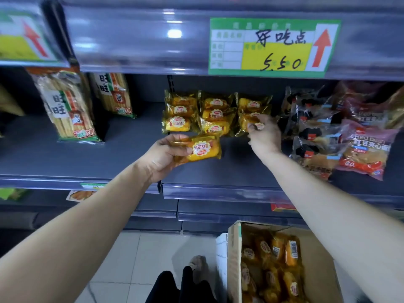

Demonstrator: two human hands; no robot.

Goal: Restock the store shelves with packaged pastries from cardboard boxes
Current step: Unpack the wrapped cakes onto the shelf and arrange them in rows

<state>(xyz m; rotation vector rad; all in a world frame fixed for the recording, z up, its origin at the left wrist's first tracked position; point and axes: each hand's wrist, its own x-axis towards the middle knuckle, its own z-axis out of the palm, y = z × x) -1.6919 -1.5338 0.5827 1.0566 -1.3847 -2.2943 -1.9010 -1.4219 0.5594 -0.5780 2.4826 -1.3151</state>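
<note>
Nearest me, an open brown cardboard box (314, 259) sits on the pale tiled floor (131, 259) at lower right, holding many yellow foil-wrapped pastry packets (282, 254); farther up, my left hand (164, 156) is closed around one yellow wrapped pastry (202, 149), label upside down, held above the bare grey metal shelf (87, 154); my right hand (264, 134) reaches deeper, fingers pinched on the front packet of the rightmost stack (251, 114); beside it stand two more stacks of the same yellow packets (196, 114) against the back; to the right lie dark red-bean bread bags (341, 132); far left stand tall rice cracker bags (67, 106); above hangs a green and yellow price tag (273, 47) handwritten 5.50.
</note>
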